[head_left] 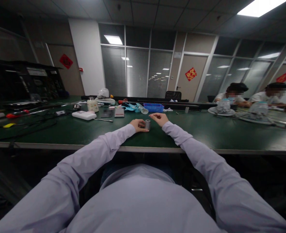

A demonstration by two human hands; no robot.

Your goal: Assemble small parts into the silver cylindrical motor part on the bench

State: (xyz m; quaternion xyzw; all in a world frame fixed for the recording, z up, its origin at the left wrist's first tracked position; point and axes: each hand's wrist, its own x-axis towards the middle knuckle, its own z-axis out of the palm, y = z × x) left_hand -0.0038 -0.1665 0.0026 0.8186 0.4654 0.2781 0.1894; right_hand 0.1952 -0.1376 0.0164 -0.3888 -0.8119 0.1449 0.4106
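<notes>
On the green table (104, 136) stands a small grey metal cylinder (148, 125), upright, with a round opening or ring at its top. My left hand (140, 125) is closed around its left side, thumb and fingers touching it. Just above and to the right of the cylinder is my right hand (159, 119), apart from it. Its thumb and forefinger are pinched together; whatever they hold is too small to make out.
Behind my hands lie a blue plastic tray (153, 107) and light-blue gloves (133, 107). To the left are a white box-shaped device (84, 115), a patterned jar (92, 105) and cables. Another small cylinder (186, 110) stands at right. Two people sit far right beside white fan-like units (222, 111).
</notes>
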